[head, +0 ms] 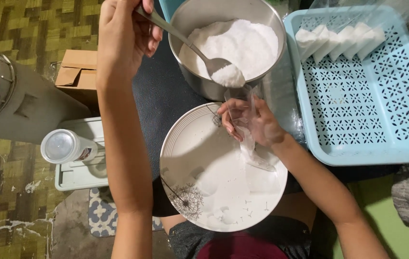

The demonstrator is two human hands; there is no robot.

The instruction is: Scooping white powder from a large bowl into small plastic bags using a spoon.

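I'm seeing left hand pinching loaded spoon, right hand pinching limp, slippery bag at its mouth.

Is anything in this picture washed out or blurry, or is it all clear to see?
In the head view the white powder in the metal pot is overexposed, its grain nearly lost; the white plate glares too, with soft shadows from the arms. The left hand with the spoon and the right hand on the clear bag look reasonably sharp; edges bend slightly near the frame's corners.
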